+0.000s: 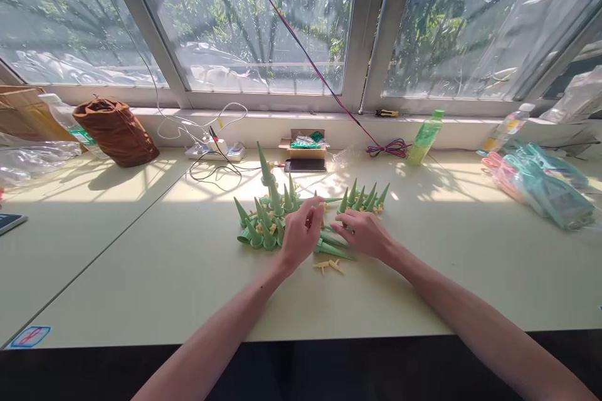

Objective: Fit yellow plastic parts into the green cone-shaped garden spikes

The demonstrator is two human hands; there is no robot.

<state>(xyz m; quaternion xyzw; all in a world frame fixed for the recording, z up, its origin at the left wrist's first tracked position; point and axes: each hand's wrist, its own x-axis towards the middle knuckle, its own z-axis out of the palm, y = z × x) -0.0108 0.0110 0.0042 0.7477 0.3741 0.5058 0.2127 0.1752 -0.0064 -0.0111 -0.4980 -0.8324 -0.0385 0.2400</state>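
Note:
Green cones [269, 237] stand in a group on the pale table, with small beige pieces among them. My left hand [303, 229] is over the right side of this group, its fingers curled and pinched round something I cannot make out. My right hand [361, 232] is just to its right, fingers bent, in front of a second group of upright green cones [360, 197]; its fingertips are too small to read. Long green cones [335, 249] lie flat below and between the hands. Several beige pieces [329, 265] lie nearer the table's front edge.
Behind the cones are a small open box [307, 153] and a dark phone [305, 165]. A power strip with cables [219, 149] and a brown bag [117, 131] are at the back left. A green bottle [424, 138] and plastic bags [550, 185] are to the right.

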